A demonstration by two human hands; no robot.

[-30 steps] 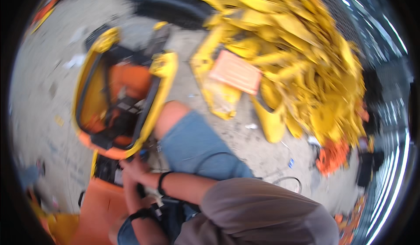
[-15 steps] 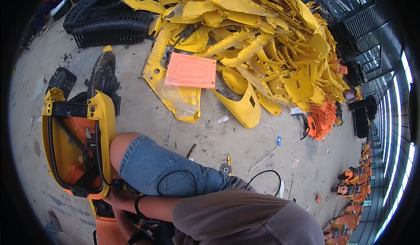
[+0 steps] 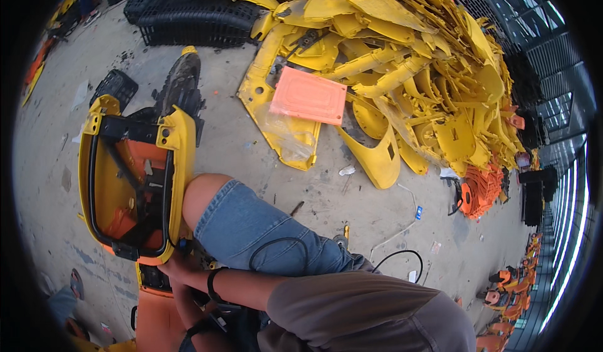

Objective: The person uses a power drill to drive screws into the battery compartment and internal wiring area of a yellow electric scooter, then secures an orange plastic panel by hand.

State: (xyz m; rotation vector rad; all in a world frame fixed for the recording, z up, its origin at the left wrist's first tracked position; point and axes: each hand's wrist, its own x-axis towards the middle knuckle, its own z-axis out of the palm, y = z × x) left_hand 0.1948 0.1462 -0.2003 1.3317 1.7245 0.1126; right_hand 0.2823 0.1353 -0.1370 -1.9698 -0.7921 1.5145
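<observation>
**Both hands at the lower end of a yellow shell**

A big heap (image 3: 402, 69) of yellow plastic panels fills the upper right of the concrete floor (image 3: 239, 144). A flat pink sheet (image 3: 309, 95) lies on the near edge of this heap. Behind it, at the top, stands a black crate (image 3: 188, 6).

On the left, a yellow shell (image 3: 135, 182) with orange and black parts inside lies open side up on the floor, just beside the person's knee in blue denim. A black muddy piece (image 3: 181, 85) touches its far end.

Further right, near the heap, is a stack of orange parts (image 3: 480, 192). A thin black cable (image 3: 396, 258) curls on the floor beside the thigh.

The right hand (image 3: 173, 269), with a black band on the wrist, rests at the lower end of the shell and seems closed on its edge; the fingers are hidden. The left hand (image 3: 182, 292) is below it, mostly covered, so I cannot tell its grip.
</observation>
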